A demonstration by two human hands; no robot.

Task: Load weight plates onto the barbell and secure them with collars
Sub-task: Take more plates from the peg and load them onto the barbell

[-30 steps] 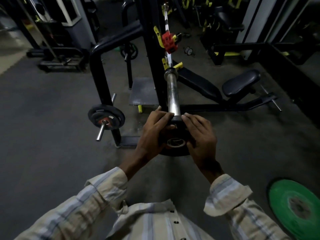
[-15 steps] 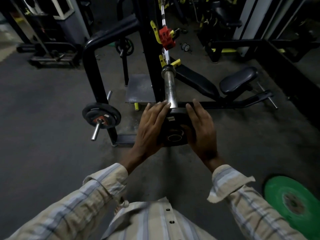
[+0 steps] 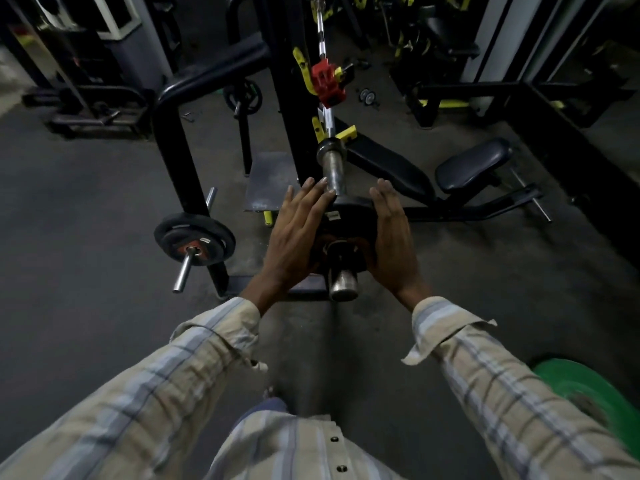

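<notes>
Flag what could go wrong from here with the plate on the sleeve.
1. The black plate sits partway along the barbell sleeve, short of the inner shoulder; left there, it may shift.
2. Left hand and right hand press it with straight fingers reaching past its rim; fingertips could get pinched as it seats.
3. No collar shows on this end; the red collar is further up the bar.

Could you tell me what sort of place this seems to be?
Most likely a gym: a barbell on a rack, a padded bench, and a green weight plate on the floor.
</notes>
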